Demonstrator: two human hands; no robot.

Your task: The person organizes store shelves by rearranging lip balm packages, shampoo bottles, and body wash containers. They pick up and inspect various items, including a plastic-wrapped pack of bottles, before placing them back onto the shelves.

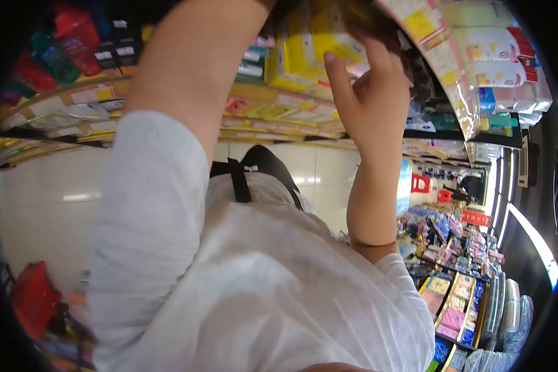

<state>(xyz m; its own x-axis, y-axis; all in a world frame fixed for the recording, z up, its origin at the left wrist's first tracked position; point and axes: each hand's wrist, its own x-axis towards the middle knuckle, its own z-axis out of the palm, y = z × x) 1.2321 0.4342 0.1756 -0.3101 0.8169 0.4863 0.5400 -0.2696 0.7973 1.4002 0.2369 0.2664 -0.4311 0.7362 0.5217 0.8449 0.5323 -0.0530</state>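
My right hand [375,77] is raised at the top, its thumb and forefinger apart and its other fingers partly curled. It is beside yellow boxes [291,56] on a shelf, and nothing can be made out in its grip. A dark, blurred shape [378,22] lies just above the fingers. My left forearm [195,56] runs up past the top edge, so the left hand is out of sight. Small green-and-white packages [251,65] stand left of the yellow boxes.
Red and green bottles [74,37] and black boxes [118,53] fill the upper left shelf. Price labels line the shelf edge [96,93]. Wrapped white-and-red packs [496,56] sit at upper right. Displays of goods [452,297] stand lower right, a red object [37,301] lower left.
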